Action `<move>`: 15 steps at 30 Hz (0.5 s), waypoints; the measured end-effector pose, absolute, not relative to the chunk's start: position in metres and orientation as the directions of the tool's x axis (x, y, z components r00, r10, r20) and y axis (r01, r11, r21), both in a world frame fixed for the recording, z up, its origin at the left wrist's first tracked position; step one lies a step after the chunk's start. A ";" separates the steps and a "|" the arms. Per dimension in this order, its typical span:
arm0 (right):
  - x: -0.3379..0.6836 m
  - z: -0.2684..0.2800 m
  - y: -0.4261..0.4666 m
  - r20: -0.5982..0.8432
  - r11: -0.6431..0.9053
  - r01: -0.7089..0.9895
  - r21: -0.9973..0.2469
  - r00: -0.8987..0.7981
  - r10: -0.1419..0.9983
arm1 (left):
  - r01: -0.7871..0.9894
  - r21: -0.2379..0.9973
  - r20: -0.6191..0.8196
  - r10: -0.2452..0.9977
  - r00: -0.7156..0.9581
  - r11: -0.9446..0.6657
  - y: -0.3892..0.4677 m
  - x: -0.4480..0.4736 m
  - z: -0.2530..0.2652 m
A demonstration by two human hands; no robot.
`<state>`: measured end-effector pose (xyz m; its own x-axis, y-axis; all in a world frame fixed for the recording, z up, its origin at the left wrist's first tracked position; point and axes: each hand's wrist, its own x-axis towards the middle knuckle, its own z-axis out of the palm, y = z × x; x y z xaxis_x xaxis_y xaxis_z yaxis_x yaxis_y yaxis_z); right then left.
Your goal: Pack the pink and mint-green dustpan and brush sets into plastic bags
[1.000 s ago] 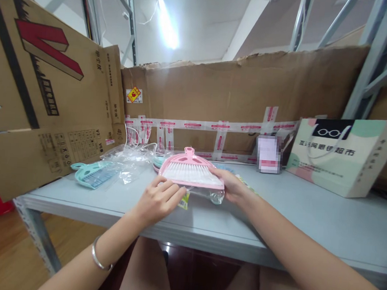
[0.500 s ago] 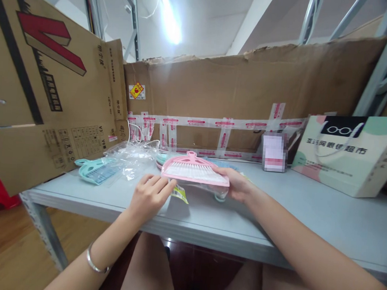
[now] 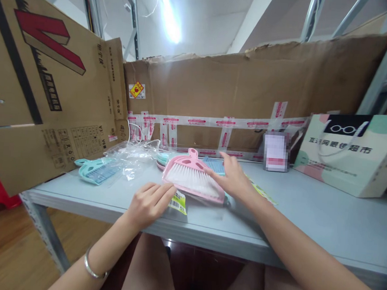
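Note:
A pink dustpan with a white-bristled brush (image 3: 191, 176) nested in it lies at the middle of the table, its handle pointing away from me. Clear plastic film shows along its front edge, with a yellow-green barcode label (image 3: 179, 202) at the near left. My left hand (image 3: 150, 204) is closed at that label, fingers pinched on the edge of the plastic bag. Over the dustpan's right side hovers my right hand (image 3: 233, 176), fingers spread, thumb near the bristles; it grips nothing. Behind it, a blue-bristled brush (image 3: 213, 165) and another yellow-green label (image 3: 263, 193) are partly hidden.
On the left lies a teal dustpan and brush (image 3: 95, 171), beside crumpled clear plastic bags (image 3: 131, 156). More teal and pink pieces (image 3: 162, 158) are stacked behind the pink set. A phone (image 3: 276, 151) and paper bag (image 3: 348, 156) stand right; cardboard (image 3: 210, 89) walls the back.
The pink set has come down flatter onto the table, its bristles now facing up more. My right hand has let go of its right edge and risen, fingers spreading. The left hand stays nearly still.

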<state>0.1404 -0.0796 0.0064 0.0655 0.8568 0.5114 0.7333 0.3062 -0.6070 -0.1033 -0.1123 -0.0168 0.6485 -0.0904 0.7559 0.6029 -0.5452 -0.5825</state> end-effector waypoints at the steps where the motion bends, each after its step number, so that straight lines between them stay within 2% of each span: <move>1: 0.136 0.008 -0.085 0.638 0.434 0.771 -0.466 -0.046 0.769 | 0.597 -0.581 0.755 -0.091 0.650 -0.553 -0.113 -0.103 -0.017; 2: 0.131 0.009 -0.090 0.721 0.550 0.771 -0.321 -0.178 0.670 | 0.591 -0.577 0.755 -0.091 0.650 -0.563 -0.114 -0.102 -0.017; 4: 0.119 0.011 -0.101 0.743 0.719 0.689 -0.088 -0.435 0.508 | 0.578 -0.567 0.757 -0.095 0.646 -0.586 -0.117 -0.100 -0.017; 6: 0.109 0.011 -0.109 0.699 0.794 0.607 0.015 -0.575 0.426 | 0.564 -0.568 0.756 -0.108 0.646 -0.600 -0.121 -0.097 -0.017; 11: 0.105 0.003 -0.113 0.638 0.764 0.634 0.122 -0.640 0.429 | 0.528 -0.587 0.734 -0.128 0.667 -0.614 -0.128 -0.093 -0.017; 15: 0.110 -0.004 -0.113 0.722 0.698 0.669 0.255 -0.612 0.323 | 0.537 -0.597 0.732 -0.131 0.669 -0.596 -0.130 -0.093 -0.015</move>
<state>0.1096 -0.1130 -0.0037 -0.6120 0.3233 0.7218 0.6691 0.6982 0.2545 -0.0925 -0.1296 -0.0150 0.6687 -0.1309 0.7319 0.5368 -0.5961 -0.5971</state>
